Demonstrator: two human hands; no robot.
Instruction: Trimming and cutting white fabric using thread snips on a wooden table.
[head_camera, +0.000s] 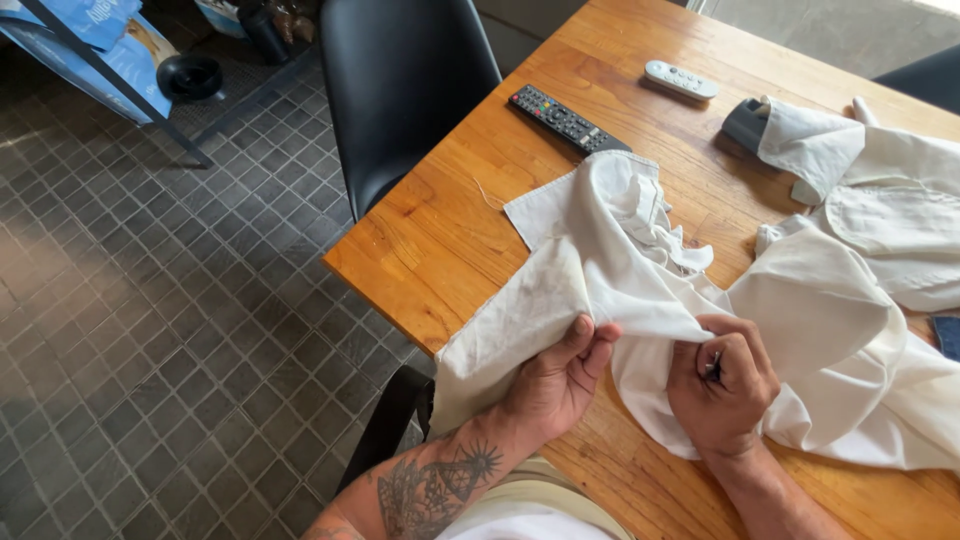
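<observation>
White cloth (640, 290) on wooden table (440, 240), fold pinched between fingers (598, 345) of both hands.

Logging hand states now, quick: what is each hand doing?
Left hand: closed, pinching the white cloth.
Right hand: closed on a fold of the same cloth, a small dark tool in its grip.

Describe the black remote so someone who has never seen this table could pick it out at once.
On the wooden table, look at the far edge beside the black chair. The black remote lies flat there, one end touching the white cloth. Unlike the white remote farther back, it is long, dark and covered in buttons.
</observation>
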